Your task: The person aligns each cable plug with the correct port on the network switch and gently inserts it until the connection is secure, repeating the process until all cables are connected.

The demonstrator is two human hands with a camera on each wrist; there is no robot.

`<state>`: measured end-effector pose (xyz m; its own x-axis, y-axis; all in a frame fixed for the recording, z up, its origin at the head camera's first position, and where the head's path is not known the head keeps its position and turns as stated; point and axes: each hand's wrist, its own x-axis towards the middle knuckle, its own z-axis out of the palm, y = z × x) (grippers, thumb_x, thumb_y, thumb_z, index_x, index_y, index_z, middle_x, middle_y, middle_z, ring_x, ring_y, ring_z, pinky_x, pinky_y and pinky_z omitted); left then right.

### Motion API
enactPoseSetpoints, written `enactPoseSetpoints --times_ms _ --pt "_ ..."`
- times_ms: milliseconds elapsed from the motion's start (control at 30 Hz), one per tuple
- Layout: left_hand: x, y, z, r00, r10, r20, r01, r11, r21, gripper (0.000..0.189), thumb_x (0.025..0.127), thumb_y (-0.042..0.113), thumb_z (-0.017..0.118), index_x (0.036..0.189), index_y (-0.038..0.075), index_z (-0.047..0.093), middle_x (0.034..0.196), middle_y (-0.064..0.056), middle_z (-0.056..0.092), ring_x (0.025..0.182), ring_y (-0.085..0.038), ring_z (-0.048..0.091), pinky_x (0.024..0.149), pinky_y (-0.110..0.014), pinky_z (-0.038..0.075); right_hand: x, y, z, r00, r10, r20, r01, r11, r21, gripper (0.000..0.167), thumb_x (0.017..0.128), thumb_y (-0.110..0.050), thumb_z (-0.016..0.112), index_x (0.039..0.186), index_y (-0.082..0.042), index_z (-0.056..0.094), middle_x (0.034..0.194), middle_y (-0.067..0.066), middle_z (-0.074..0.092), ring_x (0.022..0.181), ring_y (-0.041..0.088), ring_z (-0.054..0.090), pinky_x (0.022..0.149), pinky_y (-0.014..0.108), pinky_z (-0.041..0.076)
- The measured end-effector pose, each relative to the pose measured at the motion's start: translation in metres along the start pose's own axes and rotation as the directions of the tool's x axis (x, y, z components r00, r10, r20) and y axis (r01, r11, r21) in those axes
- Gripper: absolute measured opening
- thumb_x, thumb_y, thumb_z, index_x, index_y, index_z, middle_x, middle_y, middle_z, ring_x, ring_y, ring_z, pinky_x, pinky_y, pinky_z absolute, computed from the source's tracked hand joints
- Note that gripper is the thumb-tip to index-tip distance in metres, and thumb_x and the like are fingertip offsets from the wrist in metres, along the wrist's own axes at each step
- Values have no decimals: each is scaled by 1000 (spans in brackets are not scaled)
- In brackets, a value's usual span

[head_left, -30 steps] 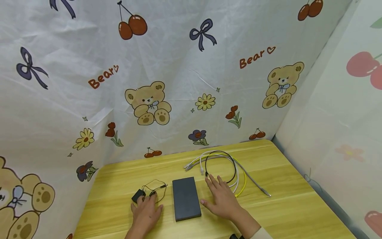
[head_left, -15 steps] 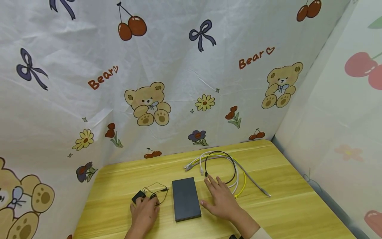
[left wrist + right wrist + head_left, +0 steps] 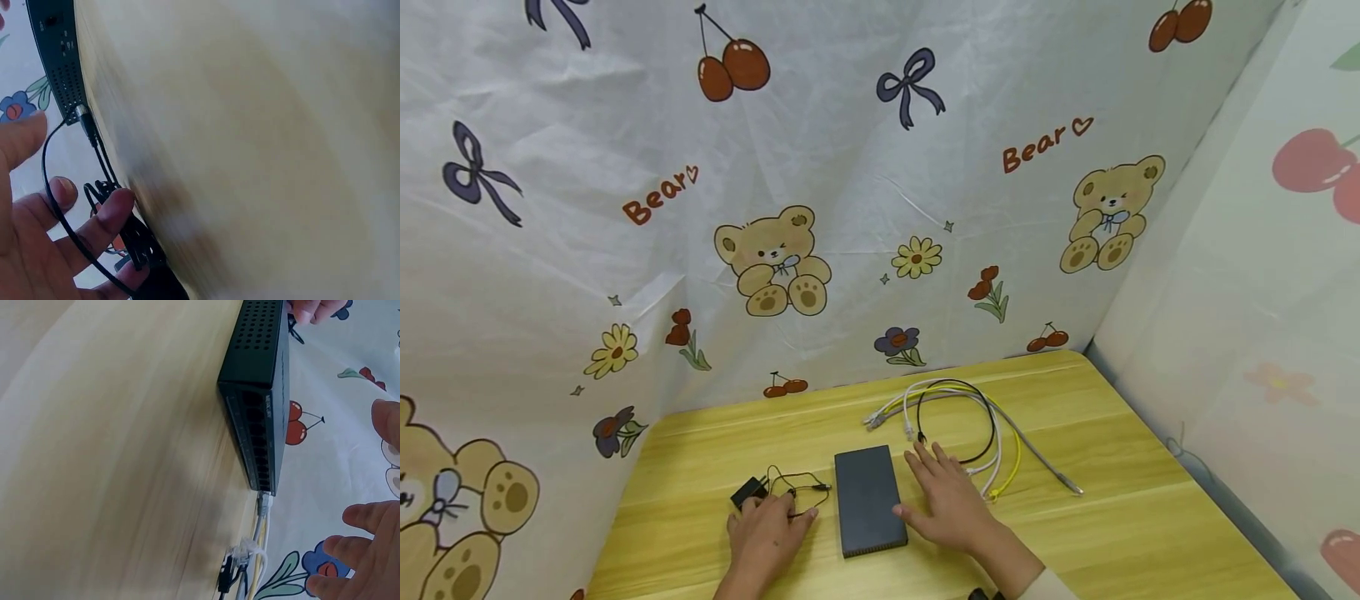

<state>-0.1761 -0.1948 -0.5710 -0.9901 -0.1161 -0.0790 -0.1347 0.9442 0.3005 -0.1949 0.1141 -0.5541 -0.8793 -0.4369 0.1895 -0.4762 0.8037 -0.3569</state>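
Observation:
In the head view a flat black network switch (image 3: pixel 870 500) lies on the wooden table between both hands. A row of ports runs along its side in the right wrist view. At left, my left hand (image 3: pixel 763 537) rests at a black power adapter (image 3: pixel 747 492), fingertips on its bundled cord with the thumb spread away. The left wrist view shows the cord's loop (image 3: pixel 49 169) crossing in front of the fingers, and its barrel plug (image 3: pixel 84 120) overlapping the switch's end. My right hand (image 3: pixel 951 504) has its fingers extended, thumb at the switch's right edge, holding nothing.
Behind my right hand lie coiled network cables: a yellow one (image 3: pixel 1018 458), a grey one (image 3: pixel 1037 457) and white ones, with a thin black cable (image 3: pixel 991 417). A patterned cloth (image 3: pixel 850 167) hangs behind the table (image 3: pixel 1112 517), and another at the right.
The adapter's cord and plug have shifted right toward the switch, and my left thumb has spread outward. My right hand has moved slightly left, its thumb now overlapping the switch's edge.

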Motion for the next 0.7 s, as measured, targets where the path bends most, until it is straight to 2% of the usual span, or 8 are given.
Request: enactPoseSetpoints --times_ms 167,267,433,700 --pt "-3 3 0 999 20 -35 -20 1000 -8 21 92 44 69 77 30 64 91 2 66 117 -45 52 94 -79 26 6 -7 2 1000 -7 18 7 1000 2 82 93 -66 53 155 -13 39 162 10 28 148 42 25 110 66 28" --pt "-3 5 0 997 38 -64 -39 999 -15 11 92 38 71 82 33 70 97 2 68 119 -43 51 94 -79 27 9 -11 3 1000 -10 27 10 1000 13 82 93 -63 55 155 -13 38 162 11 28 148 43 24 110 66 28" --pt "-4 7 -2 993 47 -112 -49 999 -17 6 91 31 73 85 32 73 98 3 70 120 -41 50 95 -80 23 11 -15 3 999 -12 53 11 999 34 83 93 -64 53 156 -14 35 163 11 28 148 44 22 111 66 26" --pt "-5 6 -4 988 49 -148 -54 998 -32 5 91 29 73 86 28 74 97 3 68 113 -39 53 92 -74 32 19 -23 4 998 -38 48 37 999 19 82 94 -63 54 157 -14 34 162 12 28 148 45 19 110 67 27"
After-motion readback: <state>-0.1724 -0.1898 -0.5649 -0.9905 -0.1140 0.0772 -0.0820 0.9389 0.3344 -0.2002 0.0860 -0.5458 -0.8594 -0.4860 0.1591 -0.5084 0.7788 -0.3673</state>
